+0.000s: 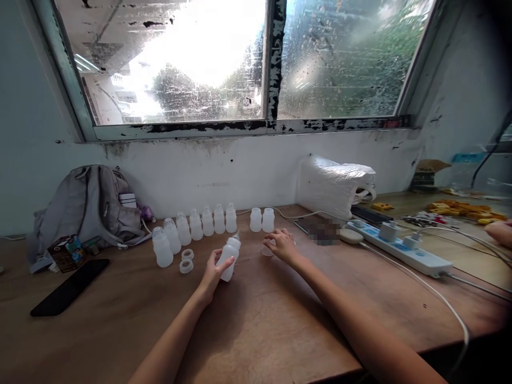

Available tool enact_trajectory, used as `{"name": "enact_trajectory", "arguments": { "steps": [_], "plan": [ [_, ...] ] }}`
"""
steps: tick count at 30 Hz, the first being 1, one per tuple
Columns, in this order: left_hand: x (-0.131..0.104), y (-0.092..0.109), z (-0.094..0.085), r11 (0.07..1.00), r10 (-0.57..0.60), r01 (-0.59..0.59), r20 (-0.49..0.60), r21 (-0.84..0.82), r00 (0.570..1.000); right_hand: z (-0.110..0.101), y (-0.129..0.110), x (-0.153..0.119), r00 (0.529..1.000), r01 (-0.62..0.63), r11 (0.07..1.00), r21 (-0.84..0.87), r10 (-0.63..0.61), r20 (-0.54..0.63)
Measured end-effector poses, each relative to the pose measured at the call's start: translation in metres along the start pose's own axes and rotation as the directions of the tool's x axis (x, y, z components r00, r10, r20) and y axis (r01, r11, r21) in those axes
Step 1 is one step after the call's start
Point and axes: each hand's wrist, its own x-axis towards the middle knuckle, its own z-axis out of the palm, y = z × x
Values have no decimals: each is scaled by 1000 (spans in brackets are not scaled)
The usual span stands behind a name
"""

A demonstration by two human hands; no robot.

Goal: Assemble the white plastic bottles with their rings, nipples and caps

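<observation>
My left hand [218,270] is wrapped round a translucent white baby bottle [229,256], which tilts to the right above the table and has a nipple top. My right hand [282,244] reaches down to the tabletop, its fingers bent over a small clear cap [267,250]; the thumb side is partly hidden. Two topless bottles [262,220] stand just behind it. To the left, a curved row of several bottles with nipple tops [194,225] stands upright. Two clear rings [186,261] lie on the table between that row and my left hand.
A grey backpack [90,202], a small box [67,253] and a black phone [70,288] are at left. At right are a white plastic-wrapped package [334,186], a power strip [404,249] with cables, yellow parts [460,209] and another person's hand [499,233].
</observation>
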Motion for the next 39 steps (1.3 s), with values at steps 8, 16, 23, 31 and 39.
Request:
{"name": "enact_trajectory", "arguments": {
  "steps": [8,16,23,31,39],
  "plan": [
    [0,-3,-1,963,134,-134,14,234,991,-4,-11,1,969,-86,721,687,221,-110],
    [5,-11,1,980,66,-68,18,189,998,-4,-30,-9,978,-106,499,860,209,-1],
    [5,-9,0,975,135,-136,19,178,991,-6,-48,-20,976,-218,354,910,98,196],
    [-1,-5,0,975,125,-141,102,171,987,0,-57,-29,977,-204,466,861,36,212],
    [0,-6,1,956,189,-175,-38,234,981,7,-64,-34,990,-133,533,836,101,94]
  ]
}}
